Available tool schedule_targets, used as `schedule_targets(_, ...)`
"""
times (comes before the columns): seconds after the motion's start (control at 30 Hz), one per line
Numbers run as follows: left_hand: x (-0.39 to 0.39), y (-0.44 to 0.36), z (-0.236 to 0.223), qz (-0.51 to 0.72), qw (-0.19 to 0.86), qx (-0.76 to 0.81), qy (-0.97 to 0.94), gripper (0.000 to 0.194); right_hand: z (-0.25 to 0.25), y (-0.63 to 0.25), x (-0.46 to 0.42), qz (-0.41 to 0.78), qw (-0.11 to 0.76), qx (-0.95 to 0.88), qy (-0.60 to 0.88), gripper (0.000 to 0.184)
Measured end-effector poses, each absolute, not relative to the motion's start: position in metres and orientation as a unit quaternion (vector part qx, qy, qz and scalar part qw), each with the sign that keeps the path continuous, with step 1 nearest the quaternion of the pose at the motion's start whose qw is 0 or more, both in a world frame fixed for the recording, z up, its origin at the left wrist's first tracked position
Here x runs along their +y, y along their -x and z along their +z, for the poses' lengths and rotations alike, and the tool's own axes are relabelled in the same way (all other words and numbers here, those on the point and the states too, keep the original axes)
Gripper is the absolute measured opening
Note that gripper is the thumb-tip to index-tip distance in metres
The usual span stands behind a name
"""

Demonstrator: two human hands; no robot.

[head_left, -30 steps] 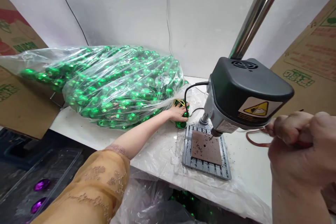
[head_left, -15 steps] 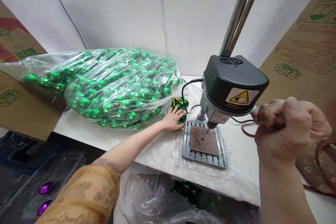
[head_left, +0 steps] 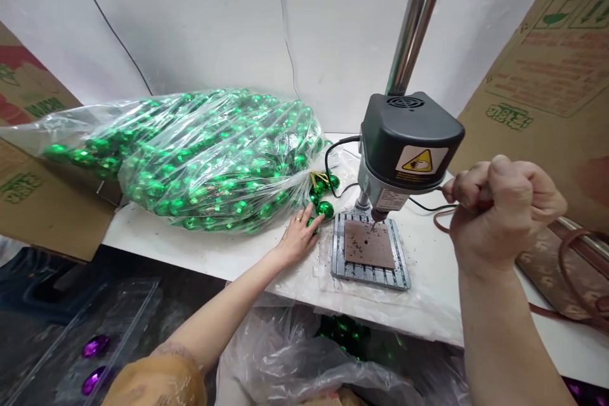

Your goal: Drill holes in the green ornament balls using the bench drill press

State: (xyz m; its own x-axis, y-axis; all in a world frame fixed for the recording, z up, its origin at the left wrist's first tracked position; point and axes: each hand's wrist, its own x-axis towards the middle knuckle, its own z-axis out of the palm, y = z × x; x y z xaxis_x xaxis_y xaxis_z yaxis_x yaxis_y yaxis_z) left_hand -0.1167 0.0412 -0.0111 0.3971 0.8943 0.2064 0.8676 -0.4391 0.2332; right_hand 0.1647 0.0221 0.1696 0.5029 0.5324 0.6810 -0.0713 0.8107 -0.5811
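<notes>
With fingers spread, my left hand (head_left: 297,238) lies at the mouth of a clear plastic bag (head_left: 223,168) full of shiny green faceted balls. Its fingertips touch, or nearly touch, loose green balls (head_left: 325,209) lying there; a small one is partly hidden under them. My right hand (head_left: 499,209) is closed in a fist around the feed lever of a small bench drill press (head_left: 412,139); most of the lever is hidden. Beneath the bit, a brown square board (head_left: 368,246) with a small hole and dark shavings rests on the slotted metal base (head_left: 371,276).
Cardboard boxes stand at left (head_left: 52,203) and right (head_left: 547,76). Below the table edge are a plastic-lined container (head_left: 295,355) holding green balls and a clear tray (head_left: 52,387) with purple balls (head_left: 95,346). A reddish-brown cord (head_left: 566,260) loops at right.
My left hand has drawn back from the ball cluster toward me and slightly left, uncovering green balls. My right hand stays closed on the lever. The view has shifted slightly.
</notes>
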Motion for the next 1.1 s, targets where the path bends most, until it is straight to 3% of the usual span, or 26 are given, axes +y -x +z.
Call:
schedule_targets(0.13,0.029,0.118,-0.013,0.332,0.201,0.508,-0.769,0.032,0.169,-0.166,0.023,0.188,0.826,-0.468,0.25,0.042)
schedule_targets(0.23,0.017,0.103,-0.003,0.491,0.448,0.465,-0.585,0.044,0.169,-0.167,0.023,0.196,0.822,-0.47,0.255,0.043)
schedule_targets(0.33,0.008,0.08,0.012,0.516,0.668,0.382,-0.376,0.054,0.169,-0.166,0.024,0.199,0.826,-0.466,0.247,0.043)
schedule_targets(0.43,0.004,0.062,0.023,0.499,0.754,0.34,-0.258,0.043,0.169,-0.166,0.025,0.2,0.83,-0.465,0.235,0.043)
schedule_targets(0.63,0.006,0.052,0.024,0.525,0.758,0.348,-0.173,0.022,0.165,-0.171,0.028,0.208,0.821,-0.483,0.223,0.042)
schedule_targets(0.83,0.009,0.043,0.015,0.537,0.728,0.339,-0.258,0.045,0.163,-0.17,0.029,0.206,0.822,-0.483,0.22,0.045)
schedule_targets(1.1,0.029,0.031,-0.009,0.547,0.603,0.395,-0.425,0.068,0.162,-0.171,0.029,0.192,0.815,-0.495,0.232,0.045)
